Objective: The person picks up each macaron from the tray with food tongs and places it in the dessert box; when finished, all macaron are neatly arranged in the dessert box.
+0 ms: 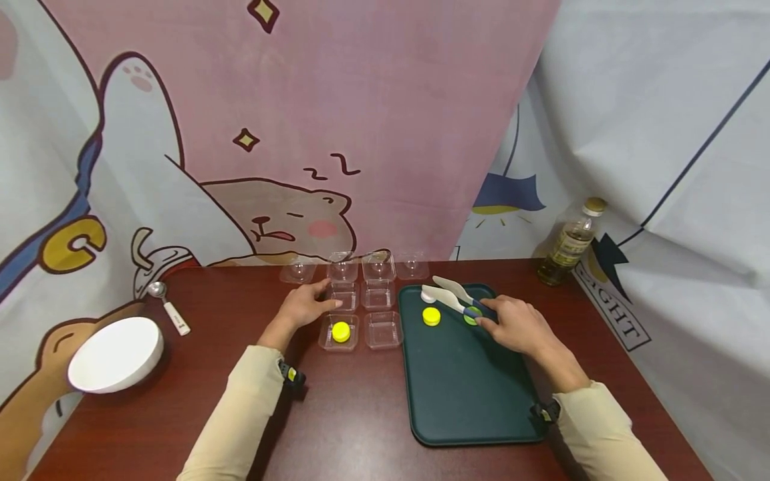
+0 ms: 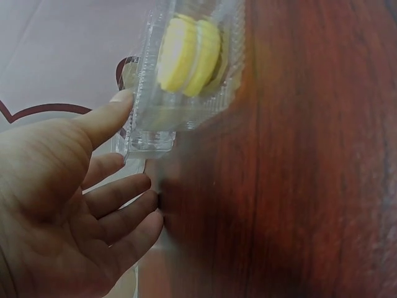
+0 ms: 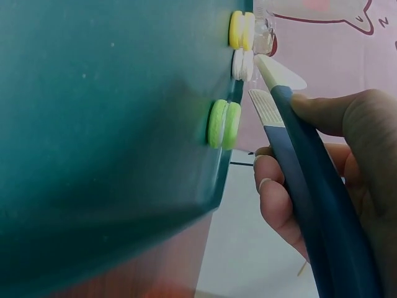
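Note:
My right hand grips blue-handled tongs with pale tips spread apart, over the far end of a dark green tray. On the tray sit a yellow macaron, a whitish macaron partly behind the tongs in the head view, and a green macaron below the handles. My left hand reaches to the clear plastic boxes with its fingers loosely extended, the thumb overlapping a box edge in the left wrist view. Another yellow macaron lies in the near left box.
An open clear box stands right of the filled one, with more boxes and raised lids behind. On the left are a white bowl and a scoop. An oil bottle stands at the back right by the cloth wall.

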A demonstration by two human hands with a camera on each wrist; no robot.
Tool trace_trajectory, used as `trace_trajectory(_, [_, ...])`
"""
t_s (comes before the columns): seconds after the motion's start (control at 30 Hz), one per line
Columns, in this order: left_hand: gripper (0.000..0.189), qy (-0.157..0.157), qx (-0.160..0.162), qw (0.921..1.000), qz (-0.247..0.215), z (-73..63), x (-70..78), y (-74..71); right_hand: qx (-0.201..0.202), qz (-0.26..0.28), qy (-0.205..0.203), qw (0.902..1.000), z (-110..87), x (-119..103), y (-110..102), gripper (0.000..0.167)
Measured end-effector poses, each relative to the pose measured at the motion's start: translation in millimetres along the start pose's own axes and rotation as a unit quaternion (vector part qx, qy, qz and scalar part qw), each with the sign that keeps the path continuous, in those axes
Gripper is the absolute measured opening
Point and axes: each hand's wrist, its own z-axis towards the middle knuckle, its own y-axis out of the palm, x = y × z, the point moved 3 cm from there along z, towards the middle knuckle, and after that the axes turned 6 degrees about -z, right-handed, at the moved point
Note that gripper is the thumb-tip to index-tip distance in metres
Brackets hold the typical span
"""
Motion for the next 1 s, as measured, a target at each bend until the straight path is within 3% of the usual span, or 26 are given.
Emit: trace_trajectory(1.0, [0.084, -0.025, -0.021, 0.9994, -0.007, -3.2, 3.5, 2.0, -0.007, 0.0, -0.004, 1.0, -5.5, -2.3, 2.7, 0.047])
